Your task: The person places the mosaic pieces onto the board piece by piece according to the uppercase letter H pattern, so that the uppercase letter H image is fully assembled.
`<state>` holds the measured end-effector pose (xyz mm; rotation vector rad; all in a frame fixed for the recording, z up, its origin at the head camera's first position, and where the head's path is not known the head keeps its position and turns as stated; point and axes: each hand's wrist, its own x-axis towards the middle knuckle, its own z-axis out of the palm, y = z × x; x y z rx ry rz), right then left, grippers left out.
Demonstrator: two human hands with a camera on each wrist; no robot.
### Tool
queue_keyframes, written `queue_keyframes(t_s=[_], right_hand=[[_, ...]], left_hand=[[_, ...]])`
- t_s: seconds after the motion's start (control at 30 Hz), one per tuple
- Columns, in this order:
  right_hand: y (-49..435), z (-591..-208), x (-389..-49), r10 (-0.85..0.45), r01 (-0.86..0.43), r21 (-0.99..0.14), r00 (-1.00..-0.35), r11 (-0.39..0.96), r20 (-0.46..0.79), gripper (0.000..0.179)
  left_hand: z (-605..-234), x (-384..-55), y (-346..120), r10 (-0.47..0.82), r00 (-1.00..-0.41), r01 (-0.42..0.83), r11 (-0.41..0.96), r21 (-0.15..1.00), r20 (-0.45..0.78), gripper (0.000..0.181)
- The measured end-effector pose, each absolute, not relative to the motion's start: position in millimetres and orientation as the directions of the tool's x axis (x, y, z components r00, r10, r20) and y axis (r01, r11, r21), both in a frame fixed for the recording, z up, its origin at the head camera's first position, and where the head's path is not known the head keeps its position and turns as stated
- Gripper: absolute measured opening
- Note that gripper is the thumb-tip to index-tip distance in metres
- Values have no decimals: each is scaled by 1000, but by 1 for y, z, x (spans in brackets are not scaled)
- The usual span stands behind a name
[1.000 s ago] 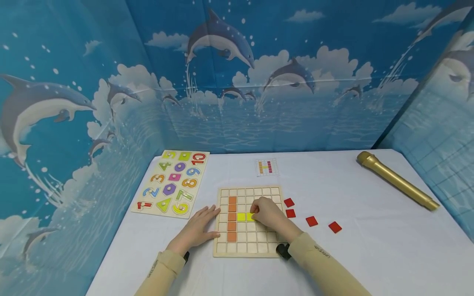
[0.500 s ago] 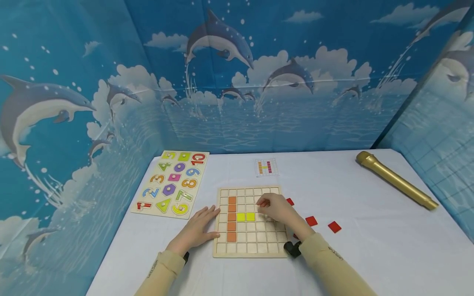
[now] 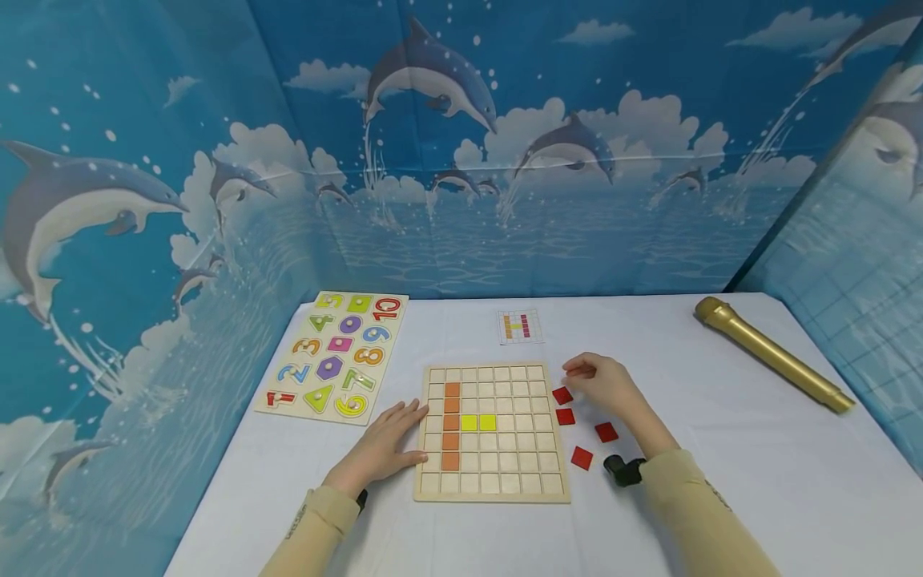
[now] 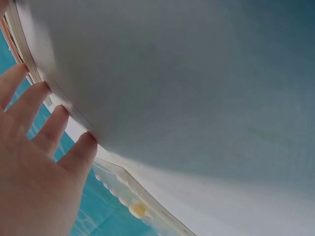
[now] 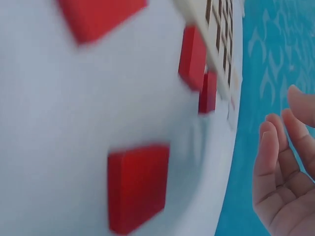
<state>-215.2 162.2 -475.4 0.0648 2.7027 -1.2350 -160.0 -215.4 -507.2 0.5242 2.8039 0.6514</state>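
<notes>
In the head view a wooden grid board (image 3: 509,463) lies on the table. A column of several orange tiles (image 3: 451,405) sits in its cells, with two yellow tiles (image 3: 487,422) running right from the middle one. My left hand (image 3: 384,445) rests with spread fingers against the board's left edge; the left wrist view shows its fingertips (image 4: 89,139) at that edge. Right of the board, my right hand (image 3: 609,391) hovers by several loose red tiles (image 3: 582,457). Its fingers are loosely bent, and the right wrist view shows nothing between them, above a red tile (image 5: 140,187).
A number-and-shape puzzle board (image 3: 339,369) lies at the left. Behind the grid board is a small pattern card (image 3: 520,327) with coloured squares. A gold microphone (image 3: 775,353) lies at the right. Dolphin-printed cloth (image 3: 461,232) walls the table's back and sides.
My right hand has left the yellow tile on the grid board and moved right, off the board, to beside the red tiles. My left hand stays at the board's edge.
</notes>
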Motion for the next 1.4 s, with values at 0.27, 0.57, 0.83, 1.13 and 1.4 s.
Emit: queue_keyframes(t_s=[0.27,0.57,0.83,1.13,1.4], right_hand=[[178,-476,-216,11,141,-731,-984,668,-179,38],[179,-481,-218,-18,124,-736,-983,666,-183,39],[174,-486,-222,-70,89,-725,-980,683,-187,37],[166,-491,-226,-105,79,-699,-971,711,-216,36],[161,-495,-228,-131,66,-665,-962,744,-241,35]], left_hand=[[-509,-161,-216,382,-914,285,842,458,-133,75],[-506,-161,-215,382,-914,281,839,466,-137,75],[-507,-161,-215,379,-914,274,842,464,-148,75],[-509,-161,-216,387,-912,286,840,461,-138,75],[-509,-162,-217,395,-910,302,838,455,-125,75]])
